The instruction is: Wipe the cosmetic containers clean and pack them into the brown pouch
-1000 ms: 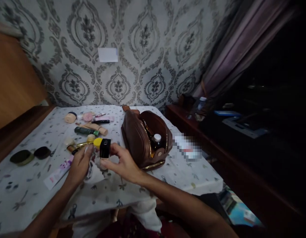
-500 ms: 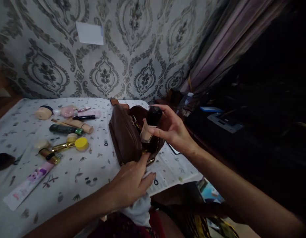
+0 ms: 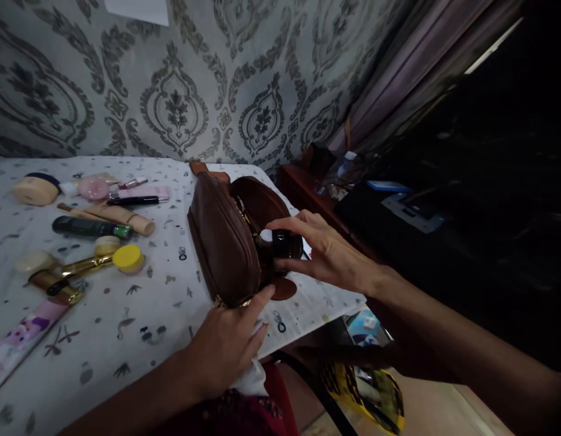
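A brown bag [image 3: 223, 236] lies unzipped on the table, its opening turned to the right. My right hand [image 3: 334, 248] pinches a small bottle with a black cap [image 3: 287, 244] between thumb and fingers at this opening. A pale part shows at the bottle's left end, and the bag's wall and shadow hide the rest. My left hand [image 3: 228, 339] grips the bag's near edge by the zip, index finger stretched along the rim; its other fingers are partly hidden. A brown round flap [image 3: 284, 289] sticks out near that fingertip. White cloth [image 3: 250, 378] hangs below the left hand.
Left of the bag lie a yellow-lidded jar [image 3: 128, 259], a dark green tube [image 3: 90, 227], a black pen-like stick [image 3: 139, 200], a pink puff [image 3: 94, 187] and other cosmetics on the patterned tablecloth [image 3: 166, 327]. A dark surface with a blue item [image 3: 389, 186] stands at right.
My right hand has lowered the black-capped bottle to the bag's opening and tipped it over. My left index finger has drawn back to the rim. The view has shifted down and right.
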Demonstrator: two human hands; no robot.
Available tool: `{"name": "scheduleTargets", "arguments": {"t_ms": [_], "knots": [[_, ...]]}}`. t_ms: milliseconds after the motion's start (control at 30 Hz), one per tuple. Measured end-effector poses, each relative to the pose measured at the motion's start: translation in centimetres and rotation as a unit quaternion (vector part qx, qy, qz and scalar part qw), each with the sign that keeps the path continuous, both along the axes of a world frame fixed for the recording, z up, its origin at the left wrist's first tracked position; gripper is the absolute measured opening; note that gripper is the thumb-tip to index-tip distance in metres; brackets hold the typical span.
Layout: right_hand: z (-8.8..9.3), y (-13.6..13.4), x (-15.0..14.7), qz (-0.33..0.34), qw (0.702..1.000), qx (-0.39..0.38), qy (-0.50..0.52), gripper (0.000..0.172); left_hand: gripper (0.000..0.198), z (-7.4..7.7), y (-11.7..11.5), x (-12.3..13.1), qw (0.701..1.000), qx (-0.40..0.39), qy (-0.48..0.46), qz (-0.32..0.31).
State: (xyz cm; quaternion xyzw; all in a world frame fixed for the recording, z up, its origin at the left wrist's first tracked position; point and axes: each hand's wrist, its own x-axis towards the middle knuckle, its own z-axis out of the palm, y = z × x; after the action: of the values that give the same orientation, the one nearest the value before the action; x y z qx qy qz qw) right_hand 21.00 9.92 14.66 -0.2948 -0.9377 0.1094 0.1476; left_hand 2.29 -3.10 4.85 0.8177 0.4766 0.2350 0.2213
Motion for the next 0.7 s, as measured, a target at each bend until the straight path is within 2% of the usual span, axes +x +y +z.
{"name": "scheduleTargets", "arguments": {"t_ms": [267, 433, 700], "knots": [[1.3, 0.0, -0.5, 0.022, 0.993, 0.045, -0.102, 0.046, 0.054, -0.2, 0.3, -0.3, 1.0, -0.014, -0.011, -0.022], [1.3, 0.0, -0.5, 0.061, 0.979, 0.09, -0.172, 0.029, 0.054, -0.4, 0.4, -0.4, 0.999, -0.021, -0.036, -0.031], [1.4, -0.3, -0.5, 0.072, 0.97, 0.117, -0.199, 0.028, 0.054, -0.9, 0.4, -0.5, 0.996, -0.046, -0.062, -0.035]]}}
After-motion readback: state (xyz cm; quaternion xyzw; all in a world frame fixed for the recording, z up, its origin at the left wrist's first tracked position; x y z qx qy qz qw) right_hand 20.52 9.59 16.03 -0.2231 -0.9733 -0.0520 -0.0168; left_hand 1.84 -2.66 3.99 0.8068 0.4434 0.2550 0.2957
